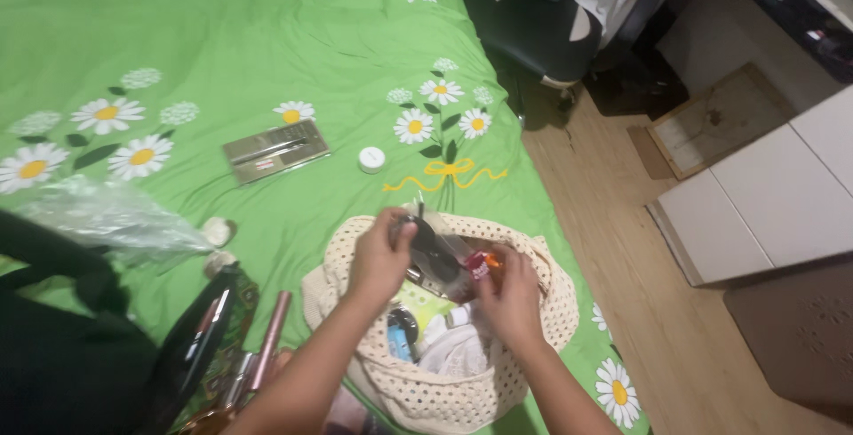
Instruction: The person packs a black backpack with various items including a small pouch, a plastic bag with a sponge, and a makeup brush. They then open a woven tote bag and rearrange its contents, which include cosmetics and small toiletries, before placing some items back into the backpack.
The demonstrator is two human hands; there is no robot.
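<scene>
Two bare arms, low and close, both reaching into a cream net bag (pixel 444 391) at the bed's near edge. Left hand (pixel 380 257) curled shut, fingers pinched around a dark small thing (pixel 426 244) with a thin stick poking up from it. Right hand (pixel 511 297) curled too, fingertips closed on a little red and orange pack (pixel 484 264). Both hands just above the bag's open mouth, close together, nearly touching. Hard to tell just what the dark thing is.

Inside the bag: a small round dark jar (pixel 404 324), something white and soft (pixel 458 351), a bit of yellow-green card (pixel 422 297). All jumbled, packed tight.

Just left of the bag, near the bed's near edge: a pink tube (pixel 271 337), lying beside an open dark pouch (pixel 200 346) with more sticks in it. Past that, in the near left corner, a big black bag (pixel 62 346).

Farther up on the left: crinkly clear plastic (pixel 107 213), with two small pale puffs (pixel 216 244) beside it.

Toward the middle of the green daisy bedspread (pixel 293 44): a flat silver case (pixel 275 151), and a small white round lid (pixel 371 159) just right of it, well apart from the bag.

Off the bed's right edge: wood floor (pixel 613 222), a dark chair (pixel 542 26) at the far end, a white cabinet (pixel 773 195) on the right.
</scene>
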